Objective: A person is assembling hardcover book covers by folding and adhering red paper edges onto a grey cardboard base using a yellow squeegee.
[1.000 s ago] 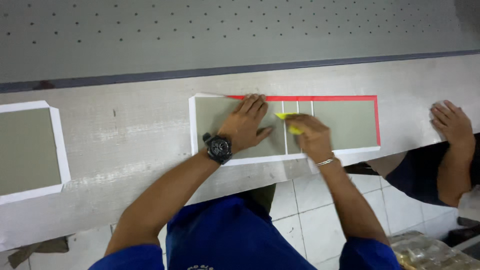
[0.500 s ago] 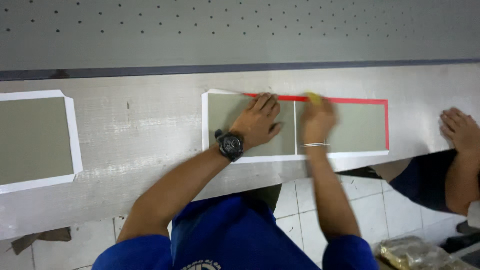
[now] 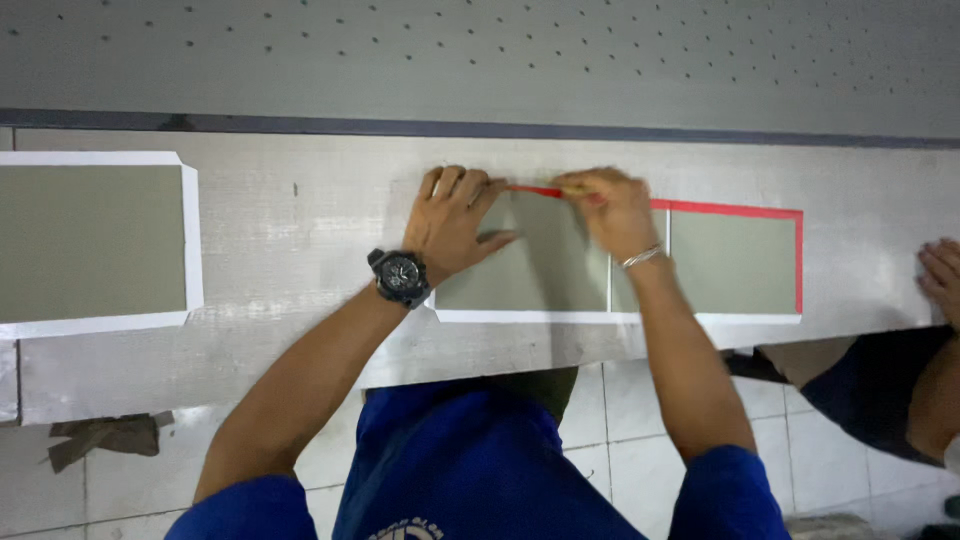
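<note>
A grey-green sheet point(image 3: 735, 262) with a white border lies on the pale bench point(image 3: 300, 240), with a red strip point(image 3: 730, 208) along its top and right edges. My left hand point(image 3: 455, 222), a black watch point(image 3: 400, 277) on its wrist, presses flat on the sheet's left part with fingers spread. My right hand point(image 3: 612, 212) is closed at the sheet's top edge, fingertips on the red strip's left end. It pinches a small yellow tool point(image 3: 576, 190) that is mostly hidden by the fingers.
A second white-bordered grey sheet point(image 3: 90, 240) lies at the bench's left. A perforated grey surface point(image 3: 500, 50) runs behind the bench. Another person's hand point(image 3: 940, 280) rests on the bench's right end. A crumpled scrap point(image 3: 100, 435) lies on the tiled floor below.
My right hand has gone from the sheet's middle up to the top edge, then left along the red strip toward my left hand. My left hand stays pressed on the sheet.
</note>
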